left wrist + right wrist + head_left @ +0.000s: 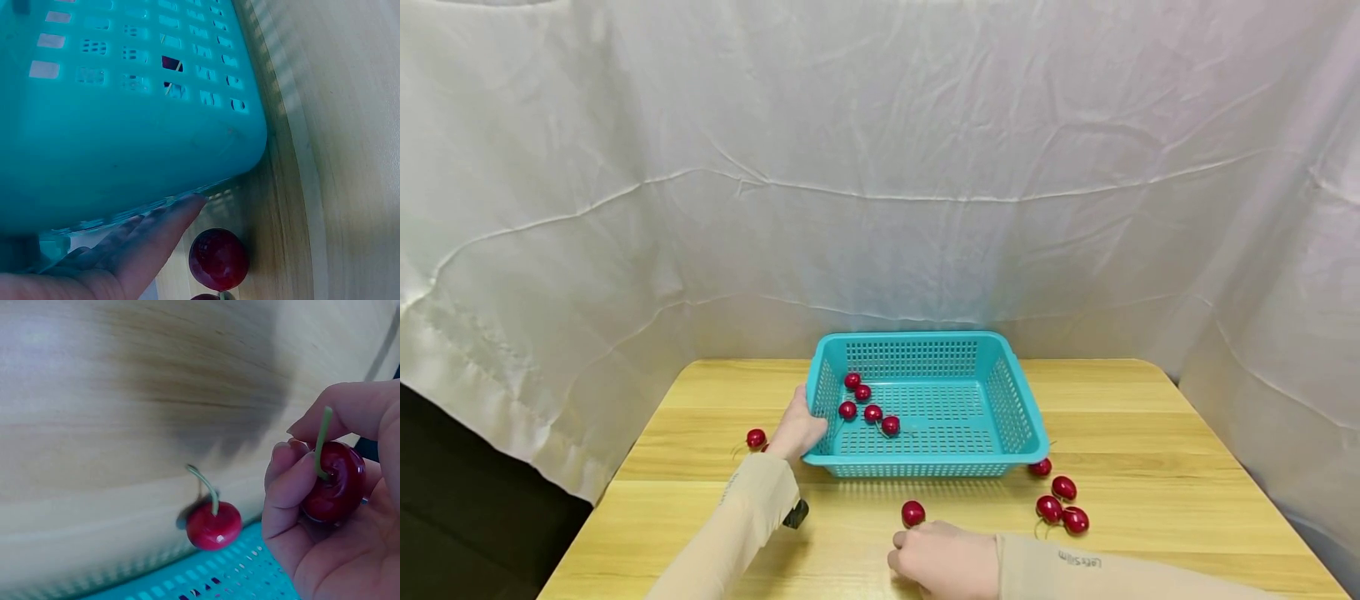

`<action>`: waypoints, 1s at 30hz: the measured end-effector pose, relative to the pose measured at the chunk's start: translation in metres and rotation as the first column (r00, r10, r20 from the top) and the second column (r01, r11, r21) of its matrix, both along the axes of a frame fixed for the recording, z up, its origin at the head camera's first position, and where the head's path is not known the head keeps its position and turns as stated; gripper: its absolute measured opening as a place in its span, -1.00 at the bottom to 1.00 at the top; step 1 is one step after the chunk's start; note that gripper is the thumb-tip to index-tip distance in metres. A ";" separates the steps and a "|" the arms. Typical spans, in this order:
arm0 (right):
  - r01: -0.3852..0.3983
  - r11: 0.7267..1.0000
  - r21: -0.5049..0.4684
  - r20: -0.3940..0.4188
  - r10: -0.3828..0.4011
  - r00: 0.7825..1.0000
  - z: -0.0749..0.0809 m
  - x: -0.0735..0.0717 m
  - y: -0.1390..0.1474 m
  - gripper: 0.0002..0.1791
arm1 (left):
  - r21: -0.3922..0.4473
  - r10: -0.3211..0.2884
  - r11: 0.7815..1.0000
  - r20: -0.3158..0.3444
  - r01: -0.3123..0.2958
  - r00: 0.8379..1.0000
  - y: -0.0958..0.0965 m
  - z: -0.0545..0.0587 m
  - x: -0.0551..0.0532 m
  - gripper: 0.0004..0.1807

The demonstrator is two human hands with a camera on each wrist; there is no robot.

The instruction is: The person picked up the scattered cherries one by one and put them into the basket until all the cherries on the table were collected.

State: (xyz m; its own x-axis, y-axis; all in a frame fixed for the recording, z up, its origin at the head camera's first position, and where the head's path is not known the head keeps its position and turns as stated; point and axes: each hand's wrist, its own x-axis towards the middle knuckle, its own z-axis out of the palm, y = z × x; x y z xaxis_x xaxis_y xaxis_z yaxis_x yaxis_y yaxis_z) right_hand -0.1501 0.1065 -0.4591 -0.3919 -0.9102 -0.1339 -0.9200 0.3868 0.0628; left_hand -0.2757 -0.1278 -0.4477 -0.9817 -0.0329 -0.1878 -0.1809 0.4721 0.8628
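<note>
A turquoise plastic basket (pixel 925 459) stands on the table, with several red cherries (pixel 872 413) in its left part. My left hand (pixel 797 429) holds the basket's left side, thumb over the rim and fingers along the outer wall; the left wrist view shows those fingers (pixel 159 234) nearly straight, the thumb hidden. Curled in my right hand (pixel 344 506) is a cherry (pixel 337 487) with a green stem; the head view hides it under the hand (pixel 951 558). Just beyond that hand, a single cherry (pixel 913 512) lies on the table before the basket.
Several cherries (pixel 1049 508) lie at the basket's front right corner. To the left, beside my left hand, are more cherries (pixel 756 438), one partly covered. The wooden table (pixel 1112 400) is backed by a pale hanging cloth (pixel 880 167). A dark object (pixel 796 514) shows at my left wrist.
</note>
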 end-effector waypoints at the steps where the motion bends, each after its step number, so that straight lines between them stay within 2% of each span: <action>1: -0.003 1.000 -0.011 -0.008 0.003 1.000 0.002 0.000 0.000 -0.90 | 0.000 0.001 1.000 0.000 -0.001 1.000 0.000 0.000 0.000 -0.20; 5: -0.012 0.998 -0.058 -0.022 0.010 1.000 0.014 0.000 0.001 -0.84 | -0.004 0.004 1.000 0.005 -0.004 1.000 -0.001 -0.001 -0.001 -0.18; 11: 0.024 0.991 -0.130 0.054 -0.017 0.998 0.035 0.000 0.001 -0.78 | -0.012 0.005 1.000 0.011 -0.005 1.000 0.000 0.000 0.000 -0.19; 17: 0.090 0.972 -0.217 0.160 -0.056 0.986 0.059 -0.002 0.002 -0.73 | -0.013 0.005 1.000 0.009 -0.005 1.000 0.000 0.001 0.000 -0.21; 22: 0.120 0.955 -0.272 0.201 -0.066 0.977 0.076 -0.010 0.002 -0.71 | -0.009 0.007 1.000 0.010 -0.006 1.000 0.000 0.001 0.000 -0.21; 27: 0.180 0.929 -0.324 0.267 -0.092 0.959 0.094 -0.021 0.003 -0.75 | -0.006 0.001 1.000 0.008 -0.001 1.000 0.000 0.000 0.000 -0.21; 30: 0.200 0.913 -0.356 0.271 -0.103 0.957 0.105 -0.029 0.005 -0.78 | -0.003 0.000 1.000 0.008 0.000 1.000 0.000 0.000 0.000 -0.21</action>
